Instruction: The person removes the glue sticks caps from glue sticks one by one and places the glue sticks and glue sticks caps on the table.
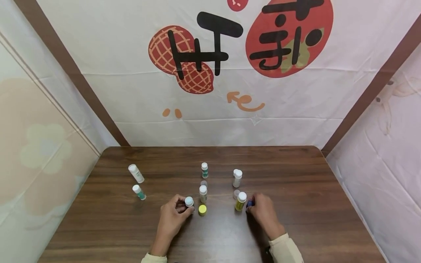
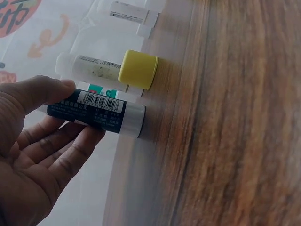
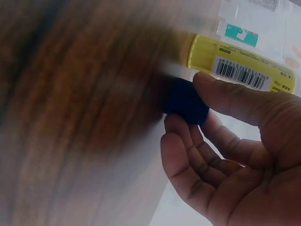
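In the left wrist view, my left hand [image 2: 42,141] pinches a glue stick [image 2: 89,110] with a dark green barcode label, thumb on one side and fingers on the other. The stick is upright, its base close to the table. My right hand [image 3: 244,150] grips a small blue cap [image 3: 187,101] between thumb and fingers, low over the wood. Beside that cap stands a yellow glue stick [image 3: 244,66] with a white top. A yellow cap [image 1: 202,210] sits just right of my left hand, in front of a clear glue stick [image 1: 203,195].
Two glue sticks, a taller white one [image 1: 136,173] and a green-labelled one [image 1: 139,192], stand at the left. Farther back are another green-labelled stick [image 1: 205,170] and a white-capped one [image 1: 237,179]. Fabric walls enclose the brown wooden table [image 1: 312,219].
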`<state>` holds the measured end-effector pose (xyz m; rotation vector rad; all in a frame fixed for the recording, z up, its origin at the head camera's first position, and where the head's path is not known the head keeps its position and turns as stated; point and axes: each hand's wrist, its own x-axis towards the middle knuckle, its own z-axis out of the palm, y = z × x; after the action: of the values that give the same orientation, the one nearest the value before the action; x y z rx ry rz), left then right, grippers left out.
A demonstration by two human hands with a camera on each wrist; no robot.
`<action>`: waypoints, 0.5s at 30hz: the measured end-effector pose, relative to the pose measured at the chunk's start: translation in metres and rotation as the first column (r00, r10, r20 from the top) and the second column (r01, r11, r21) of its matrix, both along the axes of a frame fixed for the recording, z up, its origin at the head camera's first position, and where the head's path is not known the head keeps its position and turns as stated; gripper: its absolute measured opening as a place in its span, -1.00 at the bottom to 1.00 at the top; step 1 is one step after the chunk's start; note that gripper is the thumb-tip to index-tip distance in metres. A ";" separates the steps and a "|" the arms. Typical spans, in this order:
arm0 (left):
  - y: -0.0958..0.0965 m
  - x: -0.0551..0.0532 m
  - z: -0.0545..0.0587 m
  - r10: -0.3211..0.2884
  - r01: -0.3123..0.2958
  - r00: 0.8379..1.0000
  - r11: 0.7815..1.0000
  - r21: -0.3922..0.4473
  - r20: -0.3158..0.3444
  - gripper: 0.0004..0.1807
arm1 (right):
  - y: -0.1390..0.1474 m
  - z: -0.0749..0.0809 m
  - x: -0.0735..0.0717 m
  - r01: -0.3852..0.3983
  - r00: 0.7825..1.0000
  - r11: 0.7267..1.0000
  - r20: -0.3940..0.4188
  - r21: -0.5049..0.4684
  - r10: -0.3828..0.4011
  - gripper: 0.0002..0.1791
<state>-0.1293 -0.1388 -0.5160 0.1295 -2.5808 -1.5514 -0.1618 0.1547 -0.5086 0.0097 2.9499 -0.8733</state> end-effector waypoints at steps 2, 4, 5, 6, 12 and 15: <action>0.000 -0.001 0.000 -0.001 0.001 1.000 1.000 -0.003 -0.002 -0.72 | 0.000 0.002 -0.001 -0.003 1.000 1.000 0.002 0.002 0.003 -0.75; 0.001 -0.001 0.000 -0.005 0.005 1.000 1.000 -0.006 0.000 -0.72 | 0.000 0.003 -0.003 -0.011 1.000 1.000 -0.001 0.007 0.011 -0.75; 0.001 -0.001 0.001 -0.006 0.007 1.000 1.000 -0.009 0.001 -0.72 | 0.001 0.003 -0.003 -0.015 1.000 1.000 -0.001 0.015 0.015 -0.75; 0.001 -0.001 0.001 -0.008 0.008 1.000 1.000 -0.009 0.003 -0.72 | 0.001 0.004 -0.004 -0.017 1.000 1.000 0.001 0.022 0.017 -0.74; 0.001 -0.001 0.001 -0.005 0.005 1.000 1.000 0.003 0.003 -0.71 | 0.002 0.005 -0.005 -0.031 1.000 0.998 0.001 0.053 0.031 -0.71; 0.001 -0.001 0.000 -0.003 0.003 1.000 1.000 -0.005 -0.002 -0.70 | 0.001 0.004 -0.005 -0.037 0.999 0.998 -0.013 0.059 0.038 -0.71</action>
<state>-0.1300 -0.1376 -0.5159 0.1232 -2.5844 -1.5459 -0.1671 0.1554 -0.5046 -0.0486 2.9781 -0.7846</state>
